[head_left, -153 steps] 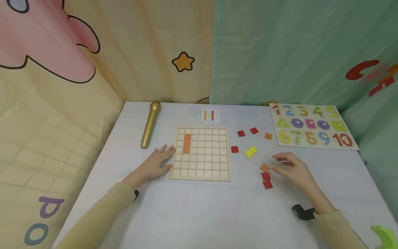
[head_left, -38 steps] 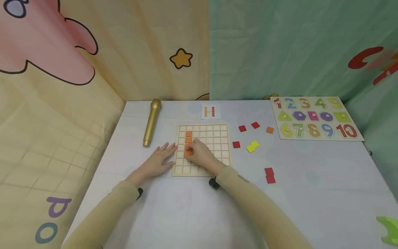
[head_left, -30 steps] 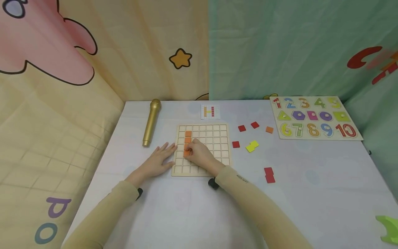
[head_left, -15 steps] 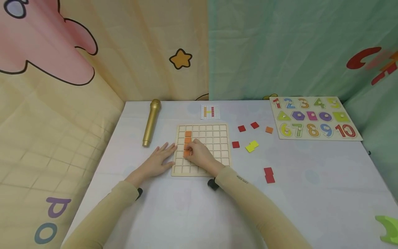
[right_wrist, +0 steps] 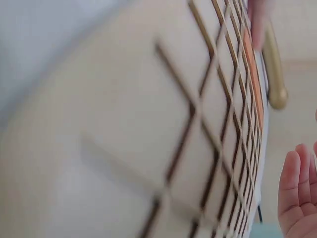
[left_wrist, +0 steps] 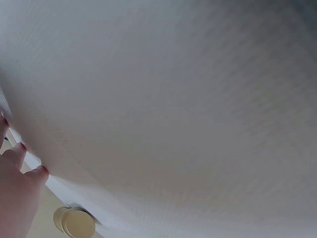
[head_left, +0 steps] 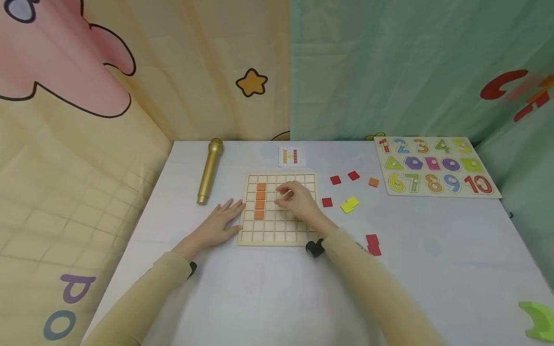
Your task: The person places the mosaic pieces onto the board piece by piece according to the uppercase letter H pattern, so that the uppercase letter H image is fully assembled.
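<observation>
A wooden grid board [head_left: 281, 240] lies mid-table, with a column of several orange square tiles [head_left: 259, 204] set in its second column from the left. My left hand [head_left: 214, 226] rests flat with spread fingers, fingertips at the board's left edge. Over the middle of the board hovers my right hand [head_left: 298, 202], its thumb and fingers loosely bent and apart, nothing between them. The right wrist view shows its relaxed fingers [right_wrist: 294, 183] raised beside the grid. Behind the board lies a small pattern card [head_left: 292, 156] printed with orange, yellow and red squares.
Right of the board lie red tiles [head_left: 335, 179], two overlapping yellow tiles [head_left: 347, 208], one loose orange tile [head_left: 373, 182] and a pair of red tiles [head_left: 373, 245]. A gold microphone [head_left: 209, 173] is at left. A number puzzle board [head_left: 439, 168] sits back right.
The right hand brought an orange tile from the right to the column's lower end, let go of it, and has now lifted up and to the right. The left hand stays put.
</observation>
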`<control>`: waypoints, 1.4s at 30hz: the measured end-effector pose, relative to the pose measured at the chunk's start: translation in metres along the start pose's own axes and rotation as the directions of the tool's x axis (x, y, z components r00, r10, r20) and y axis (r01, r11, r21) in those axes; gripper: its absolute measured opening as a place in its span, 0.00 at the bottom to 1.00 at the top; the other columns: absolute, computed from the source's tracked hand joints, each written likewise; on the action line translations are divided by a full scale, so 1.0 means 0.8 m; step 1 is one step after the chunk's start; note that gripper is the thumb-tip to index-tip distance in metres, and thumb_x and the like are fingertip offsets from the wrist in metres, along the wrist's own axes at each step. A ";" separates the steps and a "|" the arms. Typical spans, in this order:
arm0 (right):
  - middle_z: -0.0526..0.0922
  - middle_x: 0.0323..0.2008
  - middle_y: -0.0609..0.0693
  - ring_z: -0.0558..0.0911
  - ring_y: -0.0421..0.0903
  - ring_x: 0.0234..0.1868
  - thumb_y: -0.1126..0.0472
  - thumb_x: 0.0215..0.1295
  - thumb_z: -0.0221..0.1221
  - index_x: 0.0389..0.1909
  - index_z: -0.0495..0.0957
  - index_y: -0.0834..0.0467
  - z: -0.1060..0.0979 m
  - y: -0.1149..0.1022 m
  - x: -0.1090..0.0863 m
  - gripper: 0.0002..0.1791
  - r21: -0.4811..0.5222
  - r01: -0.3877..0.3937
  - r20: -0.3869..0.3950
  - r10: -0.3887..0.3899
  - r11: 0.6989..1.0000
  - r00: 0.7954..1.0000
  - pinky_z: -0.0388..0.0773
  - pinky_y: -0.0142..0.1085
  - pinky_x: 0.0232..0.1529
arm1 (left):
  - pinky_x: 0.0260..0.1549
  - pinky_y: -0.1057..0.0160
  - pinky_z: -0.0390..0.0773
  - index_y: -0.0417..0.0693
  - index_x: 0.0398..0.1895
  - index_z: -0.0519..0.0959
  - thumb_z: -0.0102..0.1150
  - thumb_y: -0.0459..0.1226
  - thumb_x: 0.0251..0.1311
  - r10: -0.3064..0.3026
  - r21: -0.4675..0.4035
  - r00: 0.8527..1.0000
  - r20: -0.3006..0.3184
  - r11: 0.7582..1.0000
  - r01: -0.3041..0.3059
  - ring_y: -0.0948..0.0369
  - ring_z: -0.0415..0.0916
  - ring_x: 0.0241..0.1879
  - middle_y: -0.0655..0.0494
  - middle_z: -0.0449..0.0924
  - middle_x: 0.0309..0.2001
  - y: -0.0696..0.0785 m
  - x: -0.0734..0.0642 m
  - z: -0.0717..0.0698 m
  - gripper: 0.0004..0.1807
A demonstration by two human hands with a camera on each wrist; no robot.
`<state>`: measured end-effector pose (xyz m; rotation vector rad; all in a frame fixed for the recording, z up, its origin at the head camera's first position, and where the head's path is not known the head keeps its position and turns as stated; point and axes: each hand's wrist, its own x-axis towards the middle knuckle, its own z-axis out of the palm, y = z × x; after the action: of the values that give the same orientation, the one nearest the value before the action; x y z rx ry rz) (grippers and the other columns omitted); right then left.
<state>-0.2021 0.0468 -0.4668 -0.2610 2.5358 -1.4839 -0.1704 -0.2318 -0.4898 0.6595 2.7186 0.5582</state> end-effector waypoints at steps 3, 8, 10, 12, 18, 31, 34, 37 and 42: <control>0.78 0.52 0.52 0.79 0.50 0.49 0.57 0.62 0.66 0.55 0.78 0.58 -0.033 0.008 0.002 0.21 0.023 -0.064 -0.066 0.065 0.998 0.996 0.81 0.38 0.45 | 0.75 0.38 0.37 0.48 0.78 0.53 0.56 0.45 0.68 0.001 -0.001 1.000 -0.003 1.000 -0.001 0.45 0.39 0.79 0.51 0.49 0.79 0.000 -0.001 -0.001 0.39; 0.79 0.51 0.54 0.79 0.51 0.51 0.55 0.63 0.66 0.57 0.77 0.56 -0.087 0.024 0.000 0.22 0.036 -0.136 -0.173 0.140 0.990 0.975 0.81 0.41 0.49 | 0.76 0.39 0.37 0.48 0.78 0.54 0.57 0.45 0.67 -0.007 -0.012 1.000 0.001 1.000 0.007 0.45 0.39 0.79 0.51 0.49 0.79 0.000 -0.002 -0.002 0.39; 0.80 0.51 0.55 0.78 0.52 0.52 0.56 0.64 0.65 0.58 0.76 0.57 -0.108 0.034 -0.003 0.22 0.035 -0.146 -0.214 0.151 0.989 0.965 0.80 0.43 0.52 | 0.76 0.39 0.37 0.48 0.78 0.54 0.57 0.46 0.67 -0.011 -0.011 1.000 0.006 1.000 0.011 0.46 0.38 0.79 0.52 0.49 0.79 0.000 -0.002 -0.001 0.39; 0.80 0.53 0.56 0.78 0.53 0.53 0.56 0.65 0.64 0.59 0.75 0.58 -0.130 0.046 -0.007 0.23 0.048 -0.165 -0.248 0.171 0.985 0.954 0.79 0.44 0.56 | 0.76 0.40 0.37 0.49 0.78 0.54 0.57 0.46 0.67 -0.012 -0.009 1.000 0.008 1.000 0.012 0.46 0.38 0.79 0.52 0.49 0.79 0.000 -0.001 -0.001 0.39; 0.76 0.60 0.55 0.75 0.47 0.55 0.50 0.68 0.61 0.63 0.72 0.58 -0.185 0.075 -0.023 0.27 0.088 -0.239 -0.296 0.255 0.967 0.921 0.77 0.32 0.56 | 0.76 0.39 0.37 0.48 0.78 0.54 0.57 0.45 0.67 -0.011 -0.012 1.000 -0.001 1.000 0.011 0.46 0.39 0.79 0.51 0.49 0.79 0.000 -0.003 -0.001 0.39; 0.73 0.63 0.55 0.73 0.49 0.62 0.44 0.67 0.60 0.69 0.66 0.56 -0.256 0.124 -0.064 0.34 0.056 -0.356 -0.364 0.351 0.933 0.863 0.74 0.41 0.65 | 0.76 0.39 0.37 0.48 0.77 0.54 0.57 0.45 0.67 0.022 -0.018 1.000 0.000 1.000 -0.022 0.46 0.39 0.79 0.51 0.50 0.78 -0.001 0.003 -0.002 0.39; 0.71 0.65 0.59 0.72 0.52 0.65 0.47 0.68 0.59 0.69 0.65 0.58 -0.260 0.133 -0.068 0.33 0.053 -0.344 -0.348 0.340 0.938 0.874 0.73 0.42 0.66 | 0.75 0.38 0.38 0.47 0.77 0.55 0.57 0.45 0.67 0.022 -0.020 1.000 -0.001 1.000 -0.022 0.45 0.39 0.79 0.50 0.50 0.78 -0.001 0.003 -0.002 0.39; 0.70 0.67 0.59 0.71 0.53 0.67 0.48 0.69 0.59 0.70 0.65 0.58 -0.258 0.139 -0.066 0.33 0.062 -0.354 -0.326 0.354 0.933 0.876 0.75 0.36 0.63 | 0.75 0.37 0.38 0.47 0.77 0.55 0.57 0.45 0.67 0.015 -0.013 1.000 -0.002 1.000 -0.015 0.44 0.40 0.79 0.49 0.51 0.78 -0.003 0.001 -0.001 0.39; 0.72 0.66 0.59 0.72 0.54 0.66 0.50 0.69 0.59 0.68 0.66 0.59 -0.253 0.143 -0.061 0.31 0.052 -0.340 -0.331 0.337 0.939 0.881 0.76 0.28 0.55 | 0.75 0.37 0.38 0.47 0.77 0.55 0.57 0.45 0.67 0.012 -0.009 1.000 -0.010 1.000 -0.012 0.44 0.40 0.78 0.49 0.51 0.78 -0.006 0.000 0.001 0.39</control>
<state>-0.2123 0.2843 -0.4655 0.4575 2.6544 -1.4782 -0.1717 -0.2355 -0.4924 0.6736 2.7215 0.5772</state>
